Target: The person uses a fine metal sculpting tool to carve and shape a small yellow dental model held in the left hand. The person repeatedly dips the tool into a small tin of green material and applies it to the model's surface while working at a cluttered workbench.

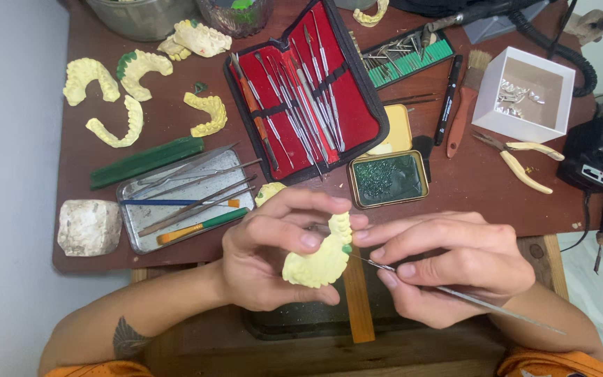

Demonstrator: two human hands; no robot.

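A dental lab workbench: yellow plaster tooth casts (92, 80) and a red case of steel instruments (301, 91).

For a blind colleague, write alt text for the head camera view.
Left hand holds a pale yellow dental cast while the right hand touches a thin metal tool to it, above a brown table with an open red instrument case.

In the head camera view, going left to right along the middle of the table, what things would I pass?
Rough white stone block → flat metal tray of hand tools → open red-lined case of steel instruments → small open tin of green wax → yellow-handled pliers → black power unit.
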